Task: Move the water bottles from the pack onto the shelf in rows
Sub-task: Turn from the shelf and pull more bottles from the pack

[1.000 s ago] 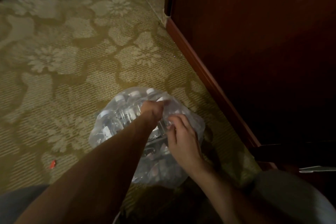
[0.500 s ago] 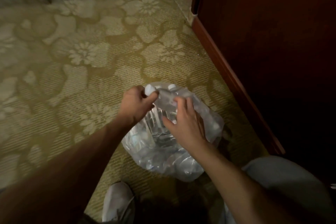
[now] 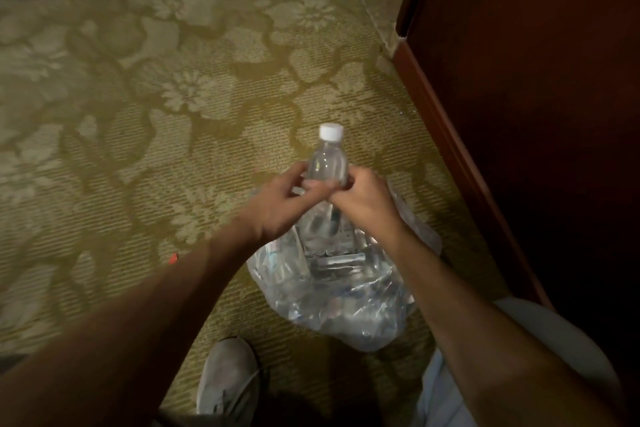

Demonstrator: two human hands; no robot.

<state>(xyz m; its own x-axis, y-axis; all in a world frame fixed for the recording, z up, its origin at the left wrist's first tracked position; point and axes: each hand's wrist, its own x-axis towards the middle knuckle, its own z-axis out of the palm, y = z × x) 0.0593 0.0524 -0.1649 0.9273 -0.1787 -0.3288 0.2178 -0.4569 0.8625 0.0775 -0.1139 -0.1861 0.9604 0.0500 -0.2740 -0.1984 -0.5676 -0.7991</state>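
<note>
A clear water bottle (image 3: 328, 163) with a white cap is held upright above the plastic-wrapped pack (image 3: 343, 284), which lies on the carpet. My left hand (image 3: 280, 204) grips the bottle's body from the left, thumb across the front. My right hand (image 3: 363, 199) grips it from the right, fingers curled round it. The bottle's lower part shows between my wrists. More bottles lie inside the crumpled wrap, blurred. No shelf is in view.
Dark red wooden furniture (image 3: 519, 114) with a baseboard runs along the right. Patterned green carpet (image 3: 156, 114) spreads to the left and ahead. My grey shoe (image 3: 228, 378) is below the pack, my knee (image 3: 554, 357) at lower right. A small red scrap (image 3: 172, 257) lies on the carpet.
The bottle has come up out of the pack and now stands clear above it in both hands. Earlier my hands were reaching into the wrap, the left one at a cap.
</note>
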